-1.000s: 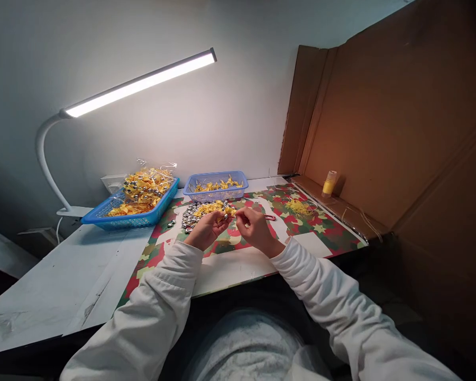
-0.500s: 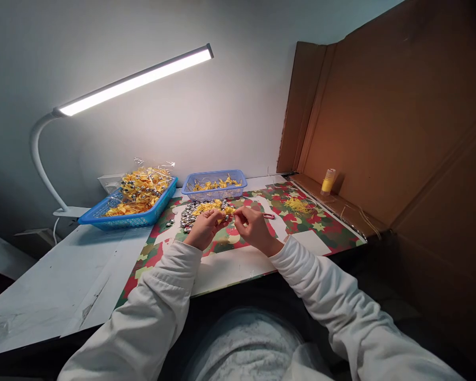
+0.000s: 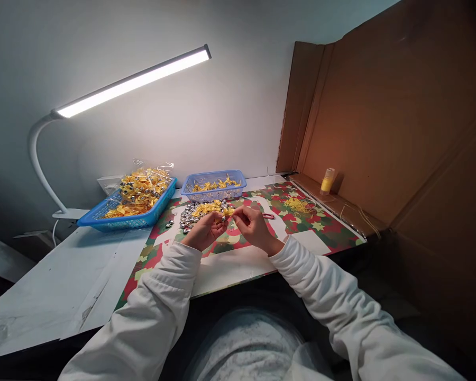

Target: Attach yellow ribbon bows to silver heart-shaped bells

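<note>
My left hand [image 3: 203, 232] is closed, thumb and fingertips round a small silver bell [image 3: 223, 218]. Close to its right, my right hand [image 3: 254, 228] pinches a yellow ribbon piece [image 3: 229, 211] that sits against the bell; any thread between the fingers is too fine to make out. Just behind the hands lies a pile of shiny silver bells [image 3: 187, 216], with yellow ribbon bows [image 3: 207, 208] heaped on it. A red loop-shaped handle [image 3: 268, 216] shows beyond my right hand, its other end hidden.
A blue basket [image 3: 145, 218] at the left holds bagged yellow bows and bells. Another blue basket [image 3: 214, 196] stands by the wall. Yellow threads [image 3: 297, 205] lie at the right, near a yellow spool [image 3: 327, 181]. A lit lamp [image 3: 135, 82] hangs over; cardboard [image 3: 381, 121] walls the right.
My left fingers have loosened and shifted slightly down and left, showing more of the bell. The yellow ribbon now shows between the hands, at my right fingertips.
</note>
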The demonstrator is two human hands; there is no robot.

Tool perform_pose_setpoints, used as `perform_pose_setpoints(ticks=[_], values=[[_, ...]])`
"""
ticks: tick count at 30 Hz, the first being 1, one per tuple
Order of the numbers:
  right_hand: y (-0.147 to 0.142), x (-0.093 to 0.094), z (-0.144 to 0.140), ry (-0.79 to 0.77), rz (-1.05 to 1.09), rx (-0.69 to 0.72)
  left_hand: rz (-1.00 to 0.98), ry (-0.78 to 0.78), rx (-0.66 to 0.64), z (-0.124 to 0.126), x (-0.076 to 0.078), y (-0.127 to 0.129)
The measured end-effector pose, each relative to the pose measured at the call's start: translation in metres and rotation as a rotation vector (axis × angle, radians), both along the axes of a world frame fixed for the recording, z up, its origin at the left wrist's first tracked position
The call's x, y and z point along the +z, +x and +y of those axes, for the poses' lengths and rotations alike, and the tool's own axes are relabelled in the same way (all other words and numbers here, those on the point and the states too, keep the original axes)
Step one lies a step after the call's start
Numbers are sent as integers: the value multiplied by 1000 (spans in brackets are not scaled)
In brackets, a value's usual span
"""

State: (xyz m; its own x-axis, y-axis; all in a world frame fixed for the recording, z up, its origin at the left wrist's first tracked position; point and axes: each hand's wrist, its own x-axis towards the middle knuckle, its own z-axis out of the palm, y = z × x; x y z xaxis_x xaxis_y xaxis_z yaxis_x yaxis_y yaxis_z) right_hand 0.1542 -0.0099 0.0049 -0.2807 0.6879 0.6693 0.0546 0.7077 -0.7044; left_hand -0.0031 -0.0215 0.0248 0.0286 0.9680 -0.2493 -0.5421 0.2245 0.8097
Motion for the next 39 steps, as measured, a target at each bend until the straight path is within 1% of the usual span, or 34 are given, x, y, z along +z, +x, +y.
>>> perform_pose_setpoints(ticks=[3, 7, 15, 21, 24, 29, 35, 39], values=[[1, 0, 1, 33, -5, -12, -5, 16, -10, 1, -2, -2], [2, -1, 2, 88, 8, -36, 32, 54, 11, 3, -5, -3], [2, -2, 3, 128, -24, -71, 134, 120, 49, -1, 0, 0], [4, -1, 3, 175, -66, -81, 193, 187, 44, -1, -3, 0], [6, -1, 4, 190, -78, -58, 195, 174, 46, 0, -5, -1], [7, -2, 7, 191, -107, -42, 160, 96, 17, 1, -4, -2], [10, 0, 9, 283, -146, 0, 145, 7, -2, -2, 1, -1], [10, 1, 7, 251, -155, -20, 137, -9, 0, -2, 1, -1]])
